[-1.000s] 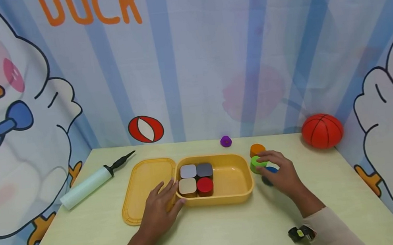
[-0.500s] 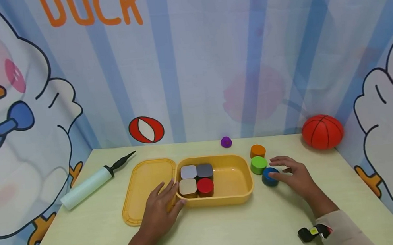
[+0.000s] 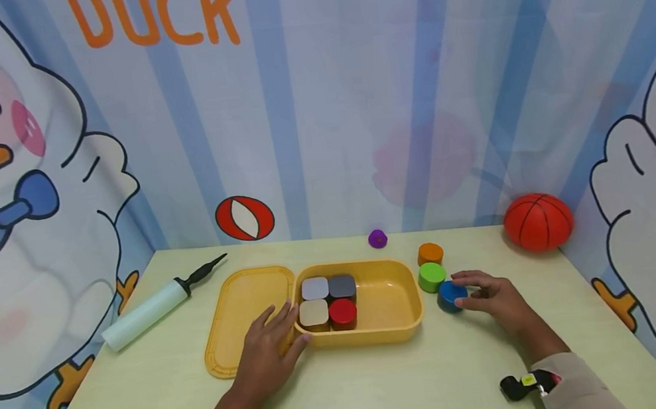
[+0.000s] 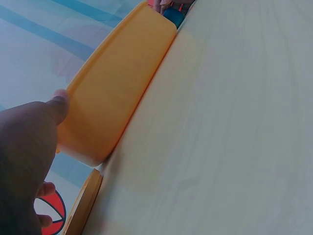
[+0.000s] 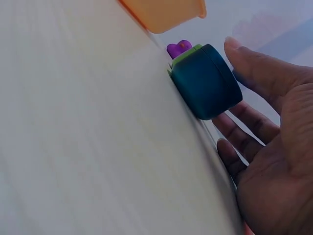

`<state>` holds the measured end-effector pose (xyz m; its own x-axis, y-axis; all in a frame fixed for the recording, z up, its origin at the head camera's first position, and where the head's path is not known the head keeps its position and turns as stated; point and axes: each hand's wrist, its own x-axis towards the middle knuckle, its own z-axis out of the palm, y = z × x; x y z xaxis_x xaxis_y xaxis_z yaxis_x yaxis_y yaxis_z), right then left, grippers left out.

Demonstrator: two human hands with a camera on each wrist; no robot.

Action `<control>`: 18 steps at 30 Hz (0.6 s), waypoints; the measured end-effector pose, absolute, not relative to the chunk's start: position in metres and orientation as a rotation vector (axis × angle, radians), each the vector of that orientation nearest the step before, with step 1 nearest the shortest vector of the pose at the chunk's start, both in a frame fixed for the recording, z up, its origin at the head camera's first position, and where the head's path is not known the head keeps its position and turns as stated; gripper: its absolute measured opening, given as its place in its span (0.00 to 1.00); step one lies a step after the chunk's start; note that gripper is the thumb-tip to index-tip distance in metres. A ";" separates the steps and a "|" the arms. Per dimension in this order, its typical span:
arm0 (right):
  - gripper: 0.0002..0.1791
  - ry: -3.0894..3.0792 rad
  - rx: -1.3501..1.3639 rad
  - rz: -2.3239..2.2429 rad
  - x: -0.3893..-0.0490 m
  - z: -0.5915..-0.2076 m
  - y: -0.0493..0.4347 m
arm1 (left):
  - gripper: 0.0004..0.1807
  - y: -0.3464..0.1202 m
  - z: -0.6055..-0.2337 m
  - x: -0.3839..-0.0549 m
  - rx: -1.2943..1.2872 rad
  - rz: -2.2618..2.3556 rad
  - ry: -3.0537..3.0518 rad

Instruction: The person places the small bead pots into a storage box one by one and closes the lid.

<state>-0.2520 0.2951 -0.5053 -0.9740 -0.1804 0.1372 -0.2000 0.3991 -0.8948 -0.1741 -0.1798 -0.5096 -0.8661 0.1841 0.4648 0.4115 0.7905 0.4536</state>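
My left hand (image 3: 267, 351) rests against the left end of a yellow box (image 3: 388, 291), its thumb at the front rim and fingers spread. Inside, on the left, stand small tubs with light grey (image 3: 315, 288), dark grey (image 3: 342, 286), cream (image 3: 313, 313) and red (image 3: 342, 311) tops. My right hand (image 3: 496, 297) is beside a small blue tub (image 3: 451, 297), with thumb and index finger bracketing its right side. In the right wrist view a gap shows between the thumb and the blue tub (image 5: 203, 83). Behind it stand a green tub (image 3: 431, 276) and an orange tub (image 3: 430, 254).
A yellow lid (image 3: 249, 306) lies left of the box, partly under the left hand in view. Farther left is a pale green hand pump (image 3: 147, 313). A purple piece (image 3: 377, 238) sits at the back, and a red ball (image 3: 538, 222) at the back right.
My right hand has moved from the green tub, back to the right, to the blue tub. The tubs keep their places and my left hand has stayed at the box.
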 end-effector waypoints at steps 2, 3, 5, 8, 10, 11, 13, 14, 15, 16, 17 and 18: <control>0.25 -2.622 0.392 1.666 -0.252 -0.506 0.296 | 0.34 -0.180 -0.509 -0.175 -0.449 -0.789 -2.581; 0.24 -2.624 0.411 1.658 -0.253 -0.507 0.297 | 0.33 -0.180 -0.510 -0.175 -0.449 -0.791 -2.582; 0.23 -2.623 0.433 1.647 -0.253 -0.509 0.299 | 0.33 -0.180 -0.510 -0.175 -0.451 -0.792 -2.582; 0.23 -2.629 0.466 1.616 -0.254 -0.512 0.300 | 0.33 -0.180 -0.511 -0.176 -0.453 -0.789 -2.579; 0.23 -2.631 0.464 1.599 -0.254 -0.513 0.301 | 0.34 -0.181 -0.511 -0.175 -0.451 -0.792 -2.580; 0.23 -2.631 0.464 1.590 -0.254 -0.513 0.301 | 0.34 -0.181 -0.512 -0.176 -0.451 -0.791 -2.579; 0.23 -2.629 0.455 1.583 -0.254 -0.513 0.300 | 0.34 -0.181 -0.512 -0.176 -0.452 -0.789 -2.580; 0.23 -2.629 0.448 1.581 -0.254 -0.513 0.300 | 0.34 -0.181 -0.512 -0.176 -0.451 -0.788 -2.580; 0.23 -2.631 0.443 1.583 -0.255 -0.514 0.300 | 0.34 -0.181 -0.512 -0.176 -0.449 -0.788 -2.584; 0.23 -2.632 0.443 1.586 -0.255 -0.514 0.299 | 0.34 -0.181 -0.511 -0.175 -0.446 -0.788 -2.588; 0.23 -2.633 0.442 1.589 -0.255 -0.514 0.299 | 0.34 -0.181 -0.511 -0.175 -0.444 -0.786 -2.592; 0.23 -2.632 0.436 1.595 -0.254 -0.513 0.299 | 0.34 -0.181 -0.511 -0.175 -0.441 -0.788 -2.597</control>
